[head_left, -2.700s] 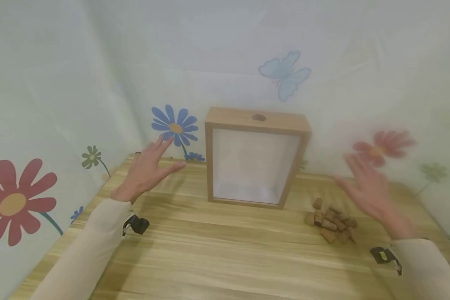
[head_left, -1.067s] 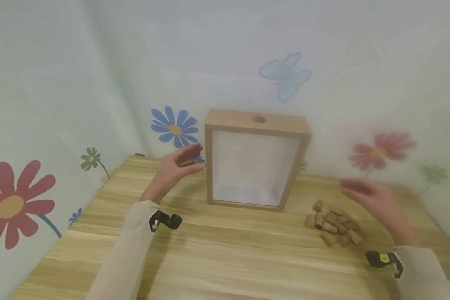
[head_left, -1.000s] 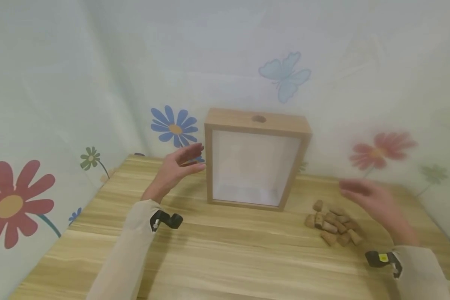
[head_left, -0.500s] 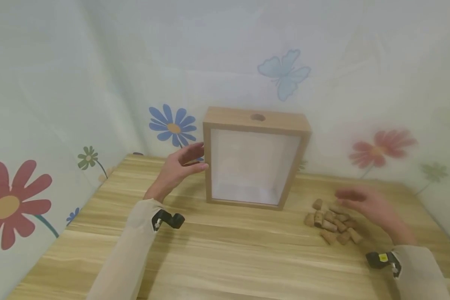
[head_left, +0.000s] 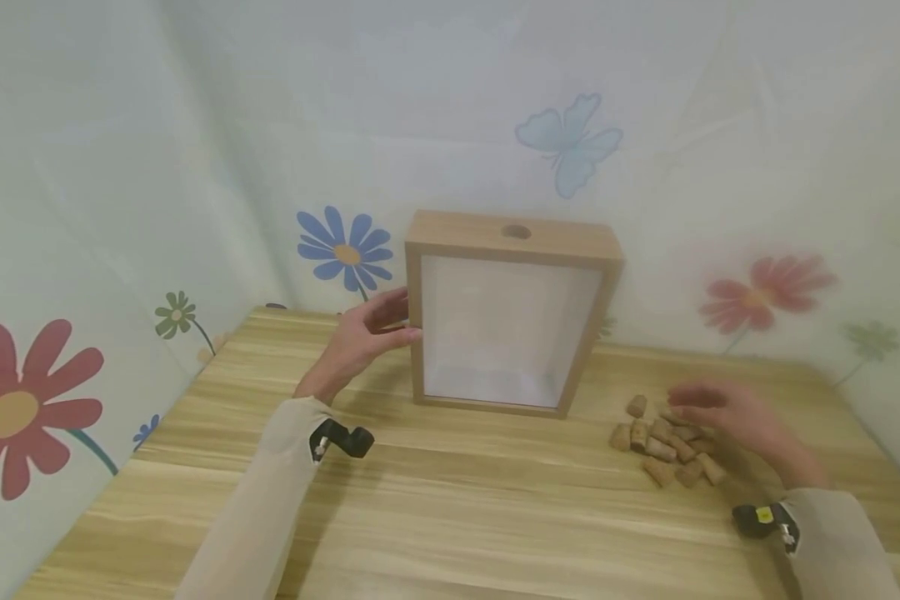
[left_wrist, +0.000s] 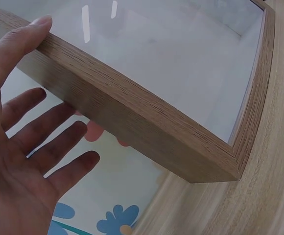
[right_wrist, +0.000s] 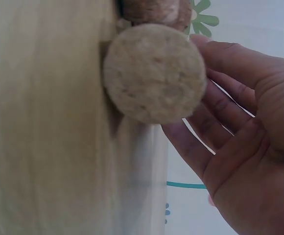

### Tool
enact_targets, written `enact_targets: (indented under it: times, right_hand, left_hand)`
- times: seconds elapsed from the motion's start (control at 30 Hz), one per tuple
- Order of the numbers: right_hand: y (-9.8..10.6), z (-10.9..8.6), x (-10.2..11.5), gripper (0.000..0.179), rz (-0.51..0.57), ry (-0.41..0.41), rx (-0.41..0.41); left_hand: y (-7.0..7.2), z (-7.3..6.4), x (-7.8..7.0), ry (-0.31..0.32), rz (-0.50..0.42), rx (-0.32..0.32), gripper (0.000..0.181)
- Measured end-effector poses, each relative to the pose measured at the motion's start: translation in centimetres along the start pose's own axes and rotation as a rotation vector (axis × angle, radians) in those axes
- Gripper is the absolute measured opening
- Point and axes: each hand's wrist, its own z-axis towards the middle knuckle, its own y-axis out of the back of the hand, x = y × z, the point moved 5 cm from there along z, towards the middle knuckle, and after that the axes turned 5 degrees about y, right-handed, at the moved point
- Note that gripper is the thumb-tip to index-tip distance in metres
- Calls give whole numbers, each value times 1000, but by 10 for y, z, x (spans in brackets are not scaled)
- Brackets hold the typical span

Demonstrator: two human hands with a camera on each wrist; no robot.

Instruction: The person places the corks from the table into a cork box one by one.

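Note:
My left hand [head_left: 356,346] is at the left side of an upright wooden box frame [head_left: 414,350] with a clear front and a round hole [head_left: 517,232] in its top. In the left wrist view the thumb [left_wrist: 22,41] rests on the front edge, while the loosely bent fingers [left_wrist: 66,178] are spread beside and behind that side. My right hand [head_left: 742,417] is low at the far right edge of a pile of corks [head_left: 660,451], fingers loosely bent. The right wrist view shows a cork's round end [right_wrist: 155,73] large, overlapping the fingertips.
The wooden table [head_left: 450,517] has a striped grain. Behind it hangs a pale cloth [head_left: 457,100] printed with flowers and a butterfly. Black wrist cameras sit on both sleeves. The corks lie to the right of the box, a short way in front of the cloth.
Both hands have come down from above the table. The left has moved right, its thumb now over the box's front edge. The right has sunk to the cork pile. Box and corks keep their places.

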Motion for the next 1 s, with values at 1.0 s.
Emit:
enact_targets:
  times: [1.0]
  right_hand:
    - [-9,7,0,38,-20,-35,-11]
  left_hand:
    - [-6,1,8,26,-17,-30,73]
